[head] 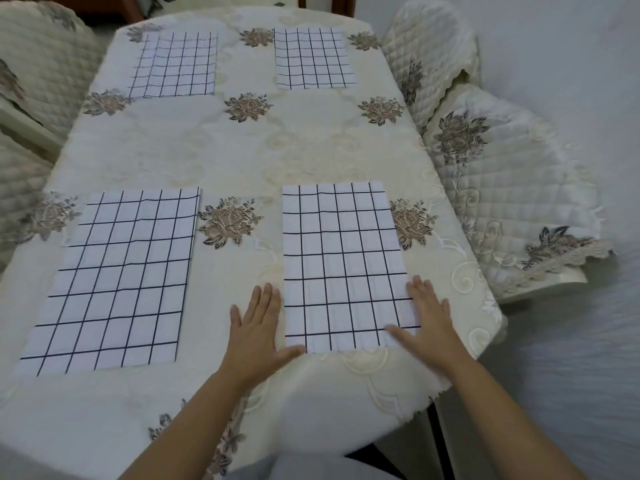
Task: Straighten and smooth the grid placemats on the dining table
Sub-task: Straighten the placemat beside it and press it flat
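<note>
Several white placemats with a dark grid lie on a cream floral tablecloth (242,157). The near right placemat (341,258) lies flat between my hands. My left hand (256,327) rests flat beside its left edge, thumb touching the near left corner. My right hand (429,323) presses flat on its near right corner, fingers spread. The near left placemat (114,278) lies slightly skewed. Two more sit at the far side, the far left placemat (175,65) and the far right placemat (313,58). Neither hand holds anything.
Quilted cream chair covers stand at the right (502,188), far right (429,53) and left (38,67) of the table. The table's near edge (346,427) curves just in front of me, with the cloth hanging over it.
</note>
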Demonstrator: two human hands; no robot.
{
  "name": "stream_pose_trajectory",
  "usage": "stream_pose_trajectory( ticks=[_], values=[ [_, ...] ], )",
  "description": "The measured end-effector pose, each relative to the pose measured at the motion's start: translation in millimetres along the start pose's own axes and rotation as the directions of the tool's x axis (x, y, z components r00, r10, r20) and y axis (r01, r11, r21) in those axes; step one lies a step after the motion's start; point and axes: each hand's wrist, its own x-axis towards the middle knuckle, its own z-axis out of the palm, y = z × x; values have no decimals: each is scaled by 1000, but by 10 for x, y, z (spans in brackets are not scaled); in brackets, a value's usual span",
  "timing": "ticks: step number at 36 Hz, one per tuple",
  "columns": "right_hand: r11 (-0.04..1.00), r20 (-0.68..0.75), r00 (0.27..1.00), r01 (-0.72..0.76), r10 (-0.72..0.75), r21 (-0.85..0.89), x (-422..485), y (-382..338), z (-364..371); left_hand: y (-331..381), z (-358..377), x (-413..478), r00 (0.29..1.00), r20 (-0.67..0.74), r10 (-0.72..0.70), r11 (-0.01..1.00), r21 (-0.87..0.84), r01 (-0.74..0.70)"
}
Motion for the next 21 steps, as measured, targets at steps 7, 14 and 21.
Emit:
stream_pose_trajectory(
  ticks=[7, 14, 21],
  values=[
    [962, 198, 973, 161, -117, -221, -177, 112, -82, 30, -64, -89, 997, 48, 66, 998, 9, -67],
    [951, 224, 962, 206, -154, -229, -173, 117, -140, 65, -81, -113, 992, 49, 113, 992, 49, -116],
    [932, 126, 962, 266, -241, -248, -115, 135, -111, 21, -44, -104, 984, 27, 176, 979, 95, -178]
  ],
)
